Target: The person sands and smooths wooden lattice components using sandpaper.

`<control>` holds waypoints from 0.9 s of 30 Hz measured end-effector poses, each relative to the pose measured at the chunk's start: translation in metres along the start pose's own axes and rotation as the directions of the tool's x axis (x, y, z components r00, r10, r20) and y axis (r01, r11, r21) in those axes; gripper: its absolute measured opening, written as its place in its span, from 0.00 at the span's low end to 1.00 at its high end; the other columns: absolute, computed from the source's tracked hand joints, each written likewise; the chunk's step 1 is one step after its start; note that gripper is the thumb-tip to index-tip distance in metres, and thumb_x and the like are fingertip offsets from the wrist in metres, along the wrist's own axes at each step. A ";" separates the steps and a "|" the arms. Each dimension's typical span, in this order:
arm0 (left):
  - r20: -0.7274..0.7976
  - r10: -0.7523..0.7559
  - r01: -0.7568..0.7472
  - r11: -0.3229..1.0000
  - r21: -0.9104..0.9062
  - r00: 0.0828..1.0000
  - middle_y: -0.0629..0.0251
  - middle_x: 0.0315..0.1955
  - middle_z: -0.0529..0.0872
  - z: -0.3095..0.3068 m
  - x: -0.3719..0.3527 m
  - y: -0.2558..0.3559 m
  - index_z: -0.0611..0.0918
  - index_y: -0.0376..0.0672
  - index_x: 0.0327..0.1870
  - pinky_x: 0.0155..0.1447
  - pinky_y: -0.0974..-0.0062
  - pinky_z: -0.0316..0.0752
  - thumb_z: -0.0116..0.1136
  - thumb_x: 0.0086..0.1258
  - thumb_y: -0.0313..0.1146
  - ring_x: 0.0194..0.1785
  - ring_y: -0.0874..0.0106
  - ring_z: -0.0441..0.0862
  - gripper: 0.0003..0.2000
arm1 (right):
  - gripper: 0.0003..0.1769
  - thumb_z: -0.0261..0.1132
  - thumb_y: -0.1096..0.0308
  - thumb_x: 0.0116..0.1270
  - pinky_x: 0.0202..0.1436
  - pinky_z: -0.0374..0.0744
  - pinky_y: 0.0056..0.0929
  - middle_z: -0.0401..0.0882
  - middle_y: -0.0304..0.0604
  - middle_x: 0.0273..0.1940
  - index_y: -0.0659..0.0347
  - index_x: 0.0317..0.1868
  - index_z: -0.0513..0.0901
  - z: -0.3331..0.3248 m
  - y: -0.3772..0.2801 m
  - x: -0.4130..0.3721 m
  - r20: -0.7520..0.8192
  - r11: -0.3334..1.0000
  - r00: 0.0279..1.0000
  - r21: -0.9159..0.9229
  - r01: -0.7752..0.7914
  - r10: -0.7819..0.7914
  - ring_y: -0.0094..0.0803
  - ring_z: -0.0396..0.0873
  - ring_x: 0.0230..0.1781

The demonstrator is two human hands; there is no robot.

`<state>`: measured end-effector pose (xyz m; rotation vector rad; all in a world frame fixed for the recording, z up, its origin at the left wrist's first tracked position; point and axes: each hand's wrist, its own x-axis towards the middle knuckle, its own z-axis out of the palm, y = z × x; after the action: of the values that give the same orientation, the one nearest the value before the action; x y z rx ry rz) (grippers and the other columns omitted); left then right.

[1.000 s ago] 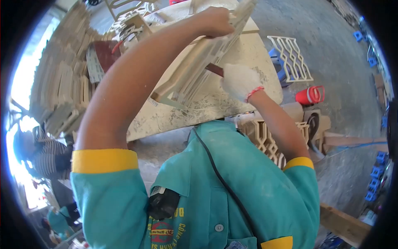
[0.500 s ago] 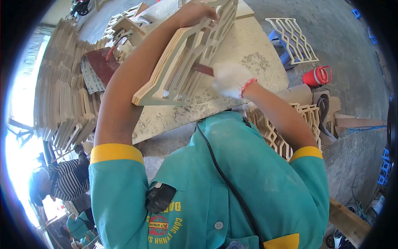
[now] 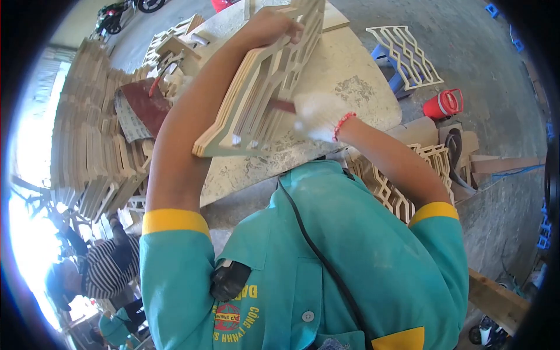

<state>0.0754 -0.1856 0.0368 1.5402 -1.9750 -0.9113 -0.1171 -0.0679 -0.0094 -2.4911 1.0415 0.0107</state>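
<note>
My left hand (image 3: 269, 27), bare, is closed on the upper part of a stack of wooden lattice frames (image 3: 224, 137), which stands tilted on the pale, mottled table (image 3: 373, 108). In a white glove with a red cuff, my right hand (image 3: 319, 118) grips a thin reddish-brown strip (image 3: 282, 105). The strip's far end reaches into the openings of the lattice, where its tip is hidden. Motion blurs the glove a little.
Tall stacks of wooden frames (image 3: 96, 134) rise at the left, beside a brown abrasive sheet (image 3: 143, 99). At the right are a lattice panel on a blue stool (image 3: 392, 73), a red jug (image 3: 441, 105) and more frames (image 3: 382, 186). A person (image 3: 108, 265) is at lower left.
The lattice stack's lower end appears slightly lower and to the right. My right hand and the strip have shifted slightly left and down. Both hands keep their holds.
</note>
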 end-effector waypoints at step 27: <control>0.099 0.393 -0.383 0.759 0.527 0.914 0.54 0.37 0.90 0.007 0.000 -0.024 0.90 0.40 0.38 0.49 0.66 0.80 0.63 0.56 0.34 0.40 0.59 0.88 0.12 | 0.14 0.64 0.62 0.58 0.37 0.84 0.48 0.85 0.59 0.30 0.67 0.32 0.85 0.016 0.004 0.014 -0.302 0.996 0.953 -0.085 -0.013 -0.013 0.54 0.85 0.32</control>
<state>0.0865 -0.1873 0.0145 1.2902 -2.5486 -0.1649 -0.1074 -0.0739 -0.0278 -2.6267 1.1834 -0.3445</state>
